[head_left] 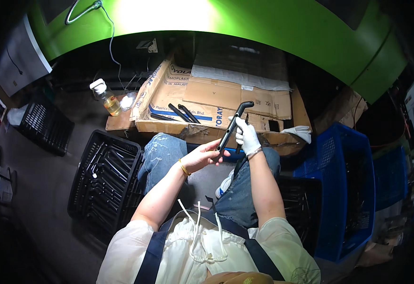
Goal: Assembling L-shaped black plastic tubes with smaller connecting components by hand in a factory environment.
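Observation:
A long black plastic handle (232, 125) with a bent upper end and small holes slants up in front of my lap. My bare left hand (203, 157) is closed round its lower end. My right hand (247, 136), in a white glove, is against the handle's upper part with its thumb. A slim dark tool (238, 148) pokes out above and below the closed gloved fingers; its exact kind is hard to make out. Several black plastic pieces (182, 112) lie in the open cardboard box (145, 124) just beyond my hands.
At my left stands a black crate (85, 163) filled with similar black handles. Blue crates (333, 248) stand at my right. A bottle of yellowish liquid (110, 103) and a white glove (300, 133) lie by the box. A green machine (273, 23) arches across the back.

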The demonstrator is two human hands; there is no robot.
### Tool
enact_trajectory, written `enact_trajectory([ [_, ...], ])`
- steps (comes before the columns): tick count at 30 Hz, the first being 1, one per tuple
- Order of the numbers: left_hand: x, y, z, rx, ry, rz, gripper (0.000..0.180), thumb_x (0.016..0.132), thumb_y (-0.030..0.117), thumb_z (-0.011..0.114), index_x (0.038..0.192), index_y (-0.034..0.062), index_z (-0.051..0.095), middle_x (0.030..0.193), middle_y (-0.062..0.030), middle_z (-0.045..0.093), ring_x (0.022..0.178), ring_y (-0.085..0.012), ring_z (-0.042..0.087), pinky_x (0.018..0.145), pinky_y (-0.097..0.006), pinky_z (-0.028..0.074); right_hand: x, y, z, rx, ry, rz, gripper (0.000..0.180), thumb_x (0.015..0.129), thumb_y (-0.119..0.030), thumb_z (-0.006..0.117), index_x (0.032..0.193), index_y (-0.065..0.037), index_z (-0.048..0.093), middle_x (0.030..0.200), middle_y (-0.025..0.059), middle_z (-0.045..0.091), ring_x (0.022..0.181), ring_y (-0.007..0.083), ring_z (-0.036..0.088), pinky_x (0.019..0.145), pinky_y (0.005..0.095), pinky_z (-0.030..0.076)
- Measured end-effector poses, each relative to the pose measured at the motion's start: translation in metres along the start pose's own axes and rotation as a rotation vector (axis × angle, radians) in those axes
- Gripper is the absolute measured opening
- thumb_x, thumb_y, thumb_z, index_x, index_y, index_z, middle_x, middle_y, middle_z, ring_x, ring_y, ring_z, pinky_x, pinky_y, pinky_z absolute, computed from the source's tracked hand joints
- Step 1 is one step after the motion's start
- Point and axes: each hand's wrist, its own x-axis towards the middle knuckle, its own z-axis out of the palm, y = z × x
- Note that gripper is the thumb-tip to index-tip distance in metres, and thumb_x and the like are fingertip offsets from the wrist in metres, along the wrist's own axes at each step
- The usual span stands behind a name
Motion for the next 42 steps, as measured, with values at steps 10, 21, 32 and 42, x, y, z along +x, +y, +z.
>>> enact_trajectory([
  [10, -0.033, -0.006, 0.014, 0.061, 0.185, 0.219, 0.06, 0.098, 0.021, 0.056, 0.152, 0.0153, 0.03, 0.106, 0.0028, 0.059, 0.072, -0.0046, 0.043, 0.064, -0.019, 0.036, -0.028, -0.009, 0.01, -0.296, -0.174, 0.05, 0.024, 0.097, -0.036, 0.058, 0.094, -0.013, 0.059, 0.063, -0.0074, 0.04, 0.047, 0.0028, 0.033, 0.039, 0.02, 0.022],
  [21, 0.0, 0.048, -0.021, 0.265, 0.388, 0.266, 0.049, 0.096, 0.006, 0.044, 0.144, 0.0108, 0.039, 0.102, 0.0004, 0.059, 0.069, -0.0047, 0.043, 0.061, -0.018, 0.038, 0.017, -0.002, 0.015, -0.664, -0.222, -0.084, 0.026, 0.099, -0.024, 0.045, 0.105, -0.004, 0.061, 0.072, 0.0, 0.057, 0.055, 0.008, 0.047, 0.047, 0.024, 0.04],
  [32, 0.068, 0.083, -0.078, 0.114, 0.324, 0.204, 0.047, 0.1, 0.02, 0.05, 0.143, 0.0052, 0.037, 0.105, -0.0015, 0.058, 0.065, -0.0048, 0.039, 0.055, -0.019, 0.033, 0.082, -0.006, 0.032, -0.85, -0.206, -0.609, 0.015, 0.09, -0.007, 0.051, 0.097, -0.005, 0.065, 0.089, 0.0123, 0.062, 0.079, 0.0269, 0.063, 0.073, 0.0337, 0.052],
  [42, 0.075, 0.073, -0.076, 0.165, 0.698, 0.03, 0.059, 0.106, 0.047, 0.029, 0.13, 0.0014, 0.057, 0.074, 0.0043, 0.055, 0.052, -0.0017, 0.033, 0.048, -0.017, 0.026, 0.071, -0.008, 0.057, -1.214, -0.312, -0.499, 0.018, 0.097, -0.017, 0.051, 0.106, -0.007, 0.062, 0.086, 0.0165, 0.066, 0.072, 0.035, 0.066, 0.062, 0.0421, 0.052],
])
